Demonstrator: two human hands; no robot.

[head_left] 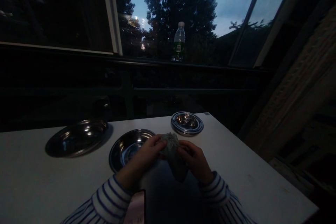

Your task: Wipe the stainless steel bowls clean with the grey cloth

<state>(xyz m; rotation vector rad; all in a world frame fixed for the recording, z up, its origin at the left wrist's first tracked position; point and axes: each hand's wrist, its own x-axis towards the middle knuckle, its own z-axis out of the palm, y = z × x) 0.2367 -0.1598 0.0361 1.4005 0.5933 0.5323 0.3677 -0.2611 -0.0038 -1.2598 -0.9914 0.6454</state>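
Both hands meet over the near middle of a white table [34,178]. My left hand [144,157] and my right hand [195,159] are each closed on a grey mesh cloth [172,145] held between them; its lower part hangs down dark. Just behind the left hand lies a steel bowl [126,145]. Both sleeves are white with dark stripes.
A wider steel dish [76,138] sits at the left, a small stack of steel plates [187,123] at the far right edge. A plastic water bottle [179,42] stands on the window ledge behind. A phone-like object [136,208] shows near my left sleeve. The scene is dim.
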